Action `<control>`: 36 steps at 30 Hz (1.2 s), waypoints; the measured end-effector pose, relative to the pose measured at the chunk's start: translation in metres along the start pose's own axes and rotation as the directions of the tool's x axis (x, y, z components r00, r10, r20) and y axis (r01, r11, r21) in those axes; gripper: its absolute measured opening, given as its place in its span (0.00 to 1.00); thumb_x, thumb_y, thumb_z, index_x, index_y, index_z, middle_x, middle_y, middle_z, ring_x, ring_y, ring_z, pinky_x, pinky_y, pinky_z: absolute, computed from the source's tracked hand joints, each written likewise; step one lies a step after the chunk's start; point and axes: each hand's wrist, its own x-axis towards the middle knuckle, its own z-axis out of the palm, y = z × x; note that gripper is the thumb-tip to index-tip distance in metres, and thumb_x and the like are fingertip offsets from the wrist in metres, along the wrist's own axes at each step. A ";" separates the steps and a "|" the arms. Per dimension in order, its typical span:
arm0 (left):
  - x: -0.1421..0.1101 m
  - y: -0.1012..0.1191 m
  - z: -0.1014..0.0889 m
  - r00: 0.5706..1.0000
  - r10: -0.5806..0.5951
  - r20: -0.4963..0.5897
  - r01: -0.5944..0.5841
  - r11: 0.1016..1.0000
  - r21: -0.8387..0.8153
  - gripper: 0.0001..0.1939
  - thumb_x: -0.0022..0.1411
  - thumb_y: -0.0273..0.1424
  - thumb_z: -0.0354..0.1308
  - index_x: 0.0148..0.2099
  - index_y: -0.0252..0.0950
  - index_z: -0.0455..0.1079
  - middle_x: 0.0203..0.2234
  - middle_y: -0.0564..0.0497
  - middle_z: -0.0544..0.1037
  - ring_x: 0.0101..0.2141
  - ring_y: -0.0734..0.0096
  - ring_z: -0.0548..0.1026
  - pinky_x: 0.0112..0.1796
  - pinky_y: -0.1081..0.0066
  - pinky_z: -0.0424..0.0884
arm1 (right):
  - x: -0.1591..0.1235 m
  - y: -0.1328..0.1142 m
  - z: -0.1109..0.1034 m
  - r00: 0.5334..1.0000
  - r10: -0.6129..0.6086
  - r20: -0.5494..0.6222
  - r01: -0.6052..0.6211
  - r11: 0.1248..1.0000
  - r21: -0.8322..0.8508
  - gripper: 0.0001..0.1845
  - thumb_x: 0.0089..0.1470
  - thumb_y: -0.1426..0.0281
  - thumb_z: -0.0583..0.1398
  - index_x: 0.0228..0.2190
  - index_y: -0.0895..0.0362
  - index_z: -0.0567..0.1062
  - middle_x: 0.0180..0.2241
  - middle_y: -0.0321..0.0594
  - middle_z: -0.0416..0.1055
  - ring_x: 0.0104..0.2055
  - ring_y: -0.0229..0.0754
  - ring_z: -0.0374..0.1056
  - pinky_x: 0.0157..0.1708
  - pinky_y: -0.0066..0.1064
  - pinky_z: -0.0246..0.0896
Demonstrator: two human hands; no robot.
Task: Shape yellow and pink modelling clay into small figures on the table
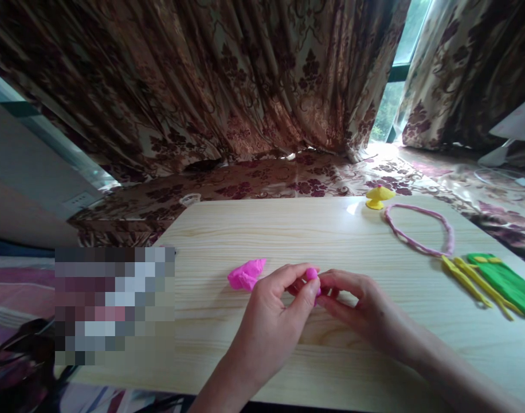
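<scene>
Between my two hands, above the middle of the table, is a small piece of bright pink modelling clay (312, 275), its top rounded. My left hand (279, 312) pinches it between thumb and forefinger. From the other side my right hand (359, 304) closes its thumb and fingertips on the lower part of the same piece, which is mostly hidden by the fingers. A larger, crumpled lump of pink clay (246, 275) lies on the table just left of my left hand.
The light wooden table (228, 223) carries a yellow clay figure (378, 196), a pink braided loop (449, 235), yellow forked strips (469, 281) and a flat green clay piece (509, 287) at right. A blurred patch covers the left side. Curtains (245, 86) hang behind.
</scene>
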 end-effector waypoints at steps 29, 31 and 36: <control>-0.027 -0.014 -0.018 0.914 -0.369 -0.170 0.279 0.873 -0.399 0.13 0.54 0.32 0.61 0.43 0.36 0.71 0.29 0.52 0.77 0.29 0.73 0.75 0.34 0.75 0.70 | -0.006 -0.008 -0.006 1.000 -0.001 -0.031 0.002 1.000 0.020 0.06 0.57 0.73 0.56 0.38 0.54 0.72 0.34 0.36 0.69 0.36 0.37 0.66 0.36 0.28 0.62; -0.029 -0.012 -0.019 0.901 -0.399 -0.170 0.318 0.874 -0.367 0.15 0.51 0.31 0.63 0.42 0.35 0.72 0.23 0.54 0.75 0.25 0.75 0.73 0.29 0.77 0.69 | -0.006 -0.011 -0.008 0.999 -0.005 -0.036 0.006 0.999 0.038 0.06 0.58 0.72 0.55 0.37 0.55 0.72 0.35 0.37 0.69 0.37 0.37 0.65 0.37 0.28 0.61; -0.031 -0.010 -0.021 0.920 -0.353 -0.171 0.308 0.919 -0.246 0.10 0.50 0.32 0.63 0.36 0.35 0.72 0.21 0.55 0.74 0.23 0.76 0.72 0.25 0.79 0.69 | -0.007 -0.010 -0.007 1.000 -0.008 -0.020 0.010 0.996 0.086 0.12 0.56 0.72 0.58 0.43 0.52 0.70 0.38 0.38 0.67 0.41 0.39 0.64 0.41 0.30 0.60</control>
